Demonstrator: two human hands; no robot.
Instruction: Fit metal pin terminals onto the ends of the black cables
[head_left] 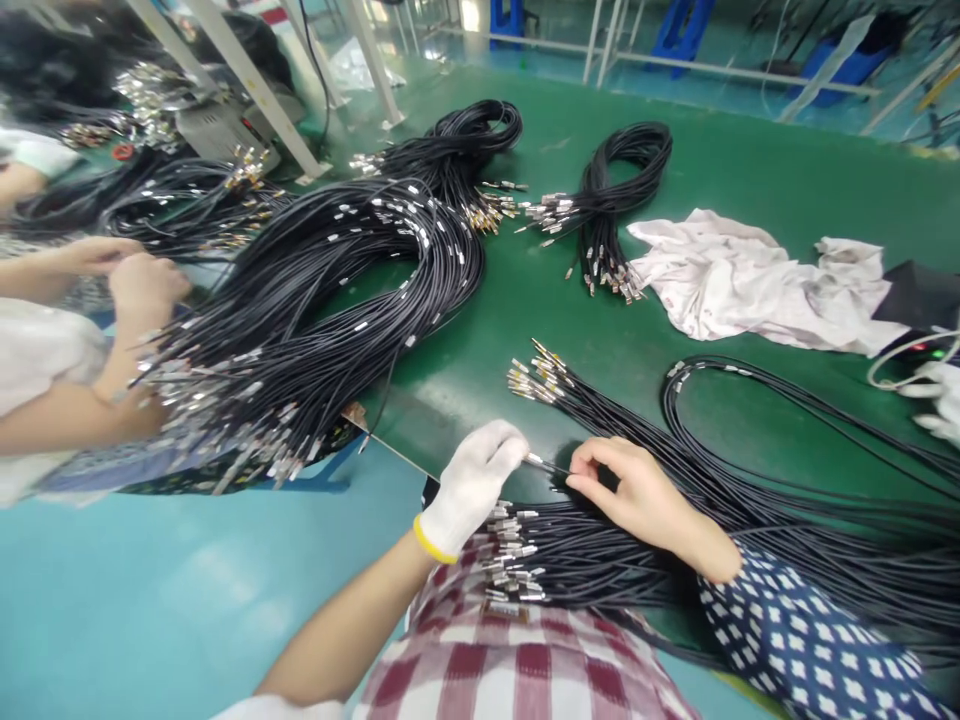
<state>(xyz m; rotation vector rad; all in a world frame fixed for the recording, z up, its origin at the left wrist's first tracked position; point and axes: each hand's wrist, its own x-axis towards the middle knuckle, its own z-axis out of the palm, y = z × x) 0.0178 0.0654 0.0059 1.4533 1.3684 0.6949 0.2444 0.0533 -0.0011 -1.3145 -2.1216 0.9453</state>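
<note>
My left hand (pixel 480 480), in a white glove with a yellow cuff, pinches the metal connector end of a black cable (pixel 553 466). Bare, my right hand (pixel 630 490) grips the same cable a short way to the right, between thumb and forefinger. Below both hands, a bundle of black cables (pixel 600 560) lies along the table edge, its silver connectors pointing left. Just beyond my right hand, another cable bundle (pixel 615 410) has its gold and silver tips toward the upper left.
Looped cables (pixel 450 260) cover the table's left side, where a co-worker's hands (pixel 142 275) are busy. Two coiled bundles, one on the left (pixel 465 140) and one on the right (pixel 630 170), lie farther back. A crumpled cloth (pixel 757 280) rests on the green table (pixel 750 160).
</note>
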